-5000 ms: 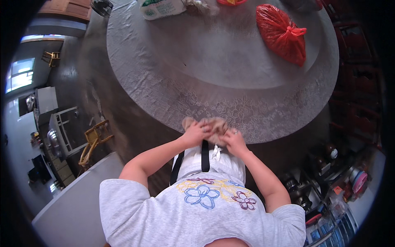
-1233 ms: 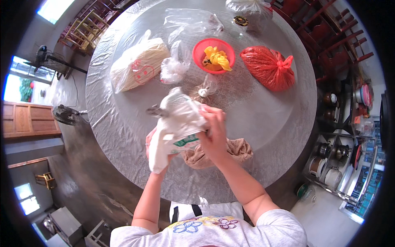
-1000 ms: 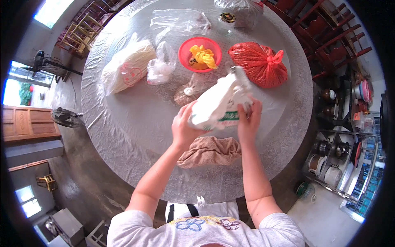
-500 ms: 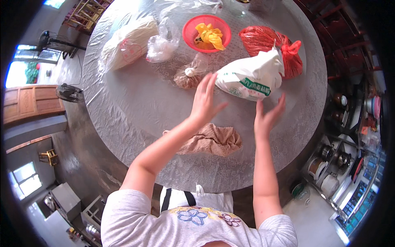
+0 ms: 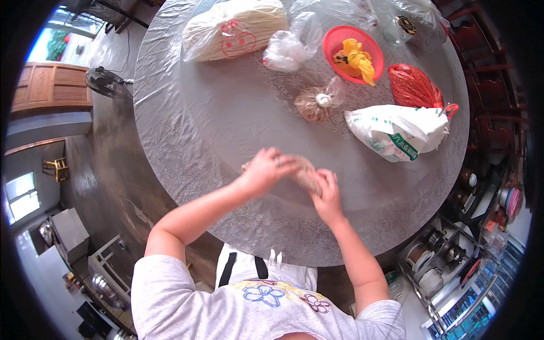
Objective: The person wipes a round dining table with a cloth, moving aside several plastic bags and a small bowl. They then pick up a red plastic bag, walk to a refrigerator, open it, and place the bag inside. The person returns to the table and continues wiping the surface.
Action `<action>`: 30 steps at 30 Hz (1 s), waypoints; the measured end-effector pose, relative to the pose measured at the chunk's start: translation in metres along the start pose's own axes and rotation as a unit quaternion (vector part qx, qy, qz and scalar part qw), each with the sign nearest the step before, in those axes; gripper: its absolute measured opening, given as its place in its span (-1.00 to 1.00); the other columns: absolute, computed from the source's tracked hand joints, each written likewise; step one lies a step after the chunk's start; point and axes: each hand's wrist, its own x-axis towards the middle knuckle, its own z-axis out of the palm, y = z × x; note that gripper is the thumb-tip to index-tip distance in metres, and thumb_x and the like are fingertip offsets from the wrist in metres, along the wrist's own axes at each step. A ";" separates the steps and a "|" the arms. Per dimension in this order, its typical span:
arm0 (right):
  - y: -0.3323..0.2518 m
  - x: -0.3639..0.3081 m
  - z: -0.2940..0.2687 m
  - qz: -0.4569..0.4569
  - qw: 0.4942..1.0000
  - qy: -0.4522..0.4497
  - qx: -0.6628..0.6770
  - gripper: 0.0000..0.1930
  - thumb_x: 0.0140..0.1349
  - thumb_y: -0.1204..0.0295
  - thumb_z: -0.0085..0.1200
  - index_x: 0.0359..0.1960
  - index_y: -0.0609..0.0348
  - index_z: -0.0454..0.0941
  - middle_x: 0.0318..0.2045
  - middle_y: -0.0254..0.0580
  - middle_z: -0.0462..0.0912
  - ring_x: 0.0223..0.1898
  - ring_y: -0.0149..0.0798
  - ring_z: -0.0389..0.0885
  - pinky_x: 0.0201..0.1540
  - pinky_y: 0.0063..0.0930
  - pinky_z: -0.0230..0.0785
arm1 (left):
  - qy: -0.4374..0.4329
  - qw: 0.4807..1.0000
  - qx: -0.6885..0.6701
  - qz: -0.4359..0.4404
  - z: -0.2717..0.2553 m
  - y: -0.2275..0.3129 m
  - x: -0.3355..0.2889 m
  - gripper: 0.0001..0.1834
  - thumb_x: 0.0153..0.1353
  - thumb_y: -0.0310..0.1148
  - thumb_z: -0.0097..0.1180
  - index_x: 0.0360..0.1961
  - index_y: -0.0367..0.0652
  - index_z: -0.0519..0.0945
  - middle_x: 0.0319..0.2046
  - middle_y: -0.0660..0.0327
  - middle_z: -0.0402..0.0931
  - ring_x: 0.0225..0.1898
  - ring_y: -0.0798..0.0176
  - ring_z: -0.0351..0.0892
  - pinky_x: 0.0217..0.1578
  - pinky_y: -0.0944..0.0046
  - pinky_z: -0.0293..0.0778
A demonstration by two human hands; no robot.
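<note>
Both hands meet over a crumpled brown bag (image 5: 306,173) near the front edge of the round desk (image 5: 226,130). My left hand (image 5: 267,169) lies curled over the bag's near-left end, fingers closed loosely on its folds, while my right hand (image 5: 326,195) pinches the right end from below. The bag looks thin and soft, so I judge it wants a gentle gather: draw the loose folds toward the middle, keep both hands low to the desk, and avoid tugging hard enough to tear it.

Farther out sits a white printed sack (image 5: 396,133), lying on its side just in front of a red mesh bag (image 5: 413,86). A small clear pouch of brown contents (image 5: 317,103), knotted at the top, rests near the middle. Beyond it are a red bowl (image 5: 353,54) holding something yellow, a crumpled clear bag (image 5: 286,48), and a large pale bag with a red drawing (image 5: 235,28).

A clear embossed plastic sheet covers the desk. Around it are a dark glossy floor (image 5: 107,170), a standing fan (image 5: 105,84) and shelves of kitchenware (image 5: 447,255).
</note>
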 end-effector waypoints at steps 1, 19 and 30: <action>-0.002 0.028 0.009 -0.014 0.999 0.032 0.007 -0.47 0.00 0.61 0.23 0.11 0.14 0.54 0.00 -0.03 0.48 0.06 0.07 0.43 0.15 -0.14 0.32 | 0.052 0.998 0.026 0.007 -0.016 -0.021 0.016 -0.39 -0.03 -0.48 0.14 0.13 0.20 0.56 0.14 0.33 0.49 0.05 0.07 0.43 -0.01 0.02 0.41; -0.018 0.015 0.070 -0.054 0.983 0.034 -0.170 -0.47 0.08 0.62 0.03 0.17 0.12 0.54 0.23 -0.17 0.49 0.34 0.05 0.30 0.40 -0.03 0.06 | 0.093 0.993 0.004 0.069 -0.002 -0.093 -0.042 -0.40 0.09 -0.39 0.08 0.24 0.17 0.50 0.21 0.30 0.44 0.33 0.08 0.31 0.34 -0.07 0.15; -0.061 0.156 0.065 0.046 0.983 0.176 -0.023 -0.04 -0.07 0.38 0.48 0.39 0.06 0.15 0.25 0.05 0.28 0.29 0.08 0.30 0.29 -0.10 0.24 | 0.016 0.994 -0.015 0.109 -0.037 -0.091 -0.010 -0.55 0.11 -0.41 0.08 0.06 0.18 0.65 0.30 0.26 0.38 0.44 0.04 0.16 0.44 -0.15 0.00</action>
